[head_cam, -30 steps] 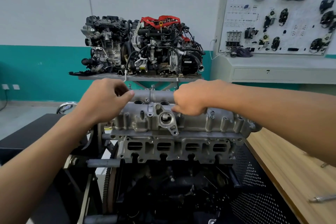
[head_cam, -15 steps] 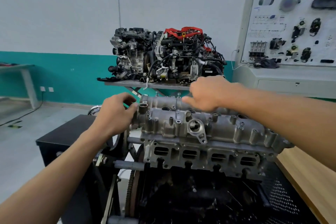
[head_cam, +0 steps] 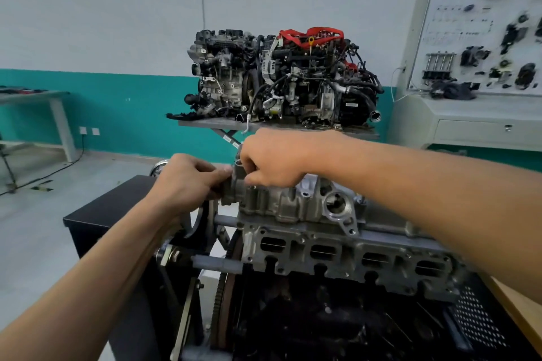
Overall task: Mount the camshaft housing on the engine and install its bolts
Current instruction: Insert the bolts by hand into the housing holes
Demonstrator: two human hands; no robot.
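Note:
The grey cast camshaft housing [head_cam: 293,202] lies on top of the cylinder head [head_cam: 337,255] of the engine on the stand. My left hand [head_cam: 187,182] grips the housing's left end, with fingers curled against the round boss there. My right hand [head_cam: 272,158] reaches across over the same end. Its fingers are curled downward and pinch a small grey piece that looks like a bolt [head_cam: 238,152], mostly hidden by the fingers. The housing's right part is covered by my right forearm.
A second complete engine [head_cam: 281,79] stands on a shelf behind. A parts display panel [head_cam: 484,38] is at the right, with a wooden bench [head_cam: 522,316] below it. A black cabinet [head_cam: 111,208] stands left of the engine stand, and the toothed flywheel [head_cam: 223,287] sits below my hands.
My right hand has moved from the middle of the housing to its left end. My left hand has closed on that end. The view has swung left.

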